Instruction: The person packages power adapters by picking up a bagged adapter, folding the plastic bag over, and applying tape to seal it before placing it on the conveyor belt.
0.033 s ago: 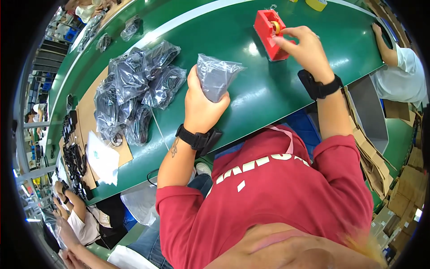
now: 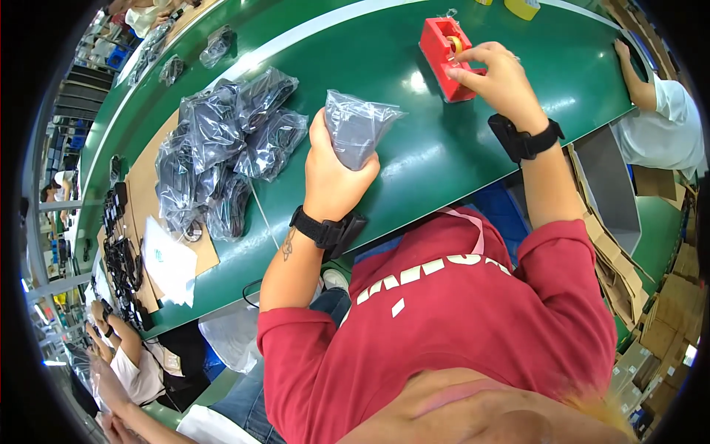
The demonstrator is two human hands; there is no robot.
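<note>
Nothing has visibly moved since the earlier frame: the left hand [image 2: 334, 174] still grips a small clear bag of dark parts [image 2: 356, 133], fingers wrapped round its lower end, held over the green table [image 2: 414, 155]. Right of the bag, the right hand [image 2: 497, 80] pinches at the red tape dispenser [image 2: 446, 56]. A pile of filled bags [image 2: 222, 152] lies to the bag's left.

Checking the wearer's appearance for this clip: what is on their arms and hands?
Both hands are bare, with no gloves. The left hand has a black band with a boxy black device at the wrist, and a small dark marking on the forearm. The right hand has a similar black wrist device. Red sleeves are pushed up towards the elbows, part of a red top with white lettering.
</note>
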